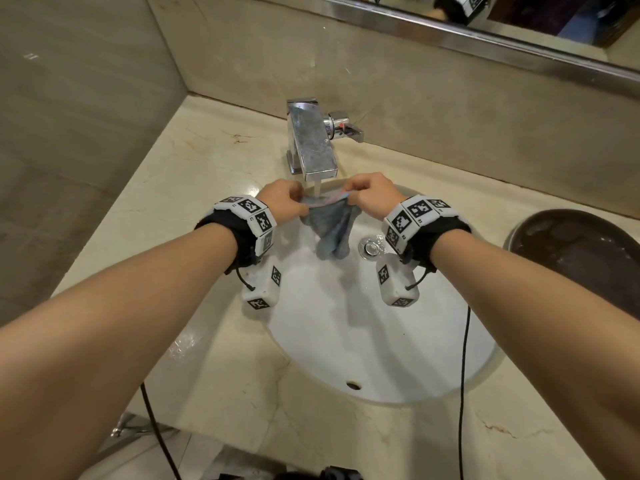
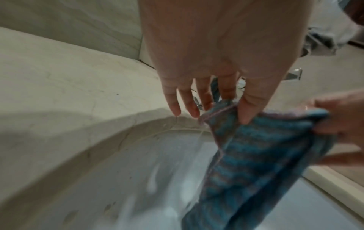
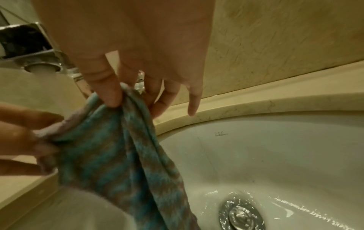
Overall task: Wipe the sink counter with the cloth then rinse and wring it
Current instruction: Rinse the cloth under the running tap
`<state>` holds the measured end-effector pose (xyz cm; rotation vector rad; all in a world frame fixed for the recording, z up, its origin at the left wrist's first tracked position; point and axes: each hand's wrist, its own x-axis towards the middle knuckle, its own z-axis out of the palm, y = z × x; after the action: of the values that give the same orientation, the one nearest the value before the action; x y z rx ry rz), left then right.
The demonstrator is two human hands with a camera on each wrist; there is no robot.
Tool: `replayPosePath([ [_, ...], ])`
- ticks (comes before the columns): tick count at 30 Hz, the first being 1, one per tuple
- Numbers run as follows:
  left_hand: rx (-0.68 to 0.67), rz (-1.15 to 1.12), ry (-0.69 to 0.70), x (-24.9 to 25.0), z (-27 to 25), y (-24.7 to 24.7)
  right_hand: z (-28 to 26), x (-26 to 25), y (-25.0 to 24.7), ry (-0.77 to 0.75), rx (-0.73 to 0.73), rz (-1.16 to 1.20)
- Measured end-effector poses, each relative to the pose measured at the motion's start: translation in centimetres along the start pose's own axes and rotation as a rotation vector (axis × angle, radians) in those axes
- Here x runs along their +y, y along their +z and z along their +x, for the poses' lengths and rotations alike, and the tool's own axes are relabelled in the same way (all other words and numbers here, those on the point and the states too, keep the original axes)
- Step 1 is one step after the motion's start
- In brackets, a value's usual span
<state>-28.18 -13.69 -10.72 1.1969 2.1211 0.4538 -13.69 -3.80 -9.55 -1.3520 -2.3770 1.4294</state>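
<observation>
I pinch the cloth (image 1: pixel 329 225) under the tap (image 1: pixel 311 143), left hand (image 1: pixel 282 202) and right hand (image 1: pixel 372 195) at opposite corners. It hangs lengthwise downward, ready to wring

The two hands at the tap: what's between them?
In the head view, the top edge of the cloth spans from the left hand to the right hand, and the tap's water stream falls onto it.
</observation>
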Motion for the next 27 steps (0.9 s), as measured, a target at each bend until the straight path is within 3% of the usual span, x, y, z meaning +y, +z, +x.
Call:
replayPosePath([
  [5,-0.009,-0.249,0.053,0.8,-0.3,0.4,-0.2,0.7,0.6,0.0,-0.11,-0.23],
  [9,-0.026,-0.339,0.102,1.7,-0.6,0.5,-0.3,0.0,1.5,-0.059,-0.113,-0.136],
  [14,-0.019,-0.378,0.065,1.6,-0.6,0.1,-0.2,-0.8,2.3,-0.086,-0.134,-0.201],
  [22,-0.159,-0.38,0.026,1.0,-0.7,0.5,0.0,-1.2,1.8,-0.064,-0.052,0.188],
  [27,-0.045,-0.109,-0.034,1.0,-0.3,0.9,0.1,-1.3,1.3,-0.037,-0.077,0.289],
])
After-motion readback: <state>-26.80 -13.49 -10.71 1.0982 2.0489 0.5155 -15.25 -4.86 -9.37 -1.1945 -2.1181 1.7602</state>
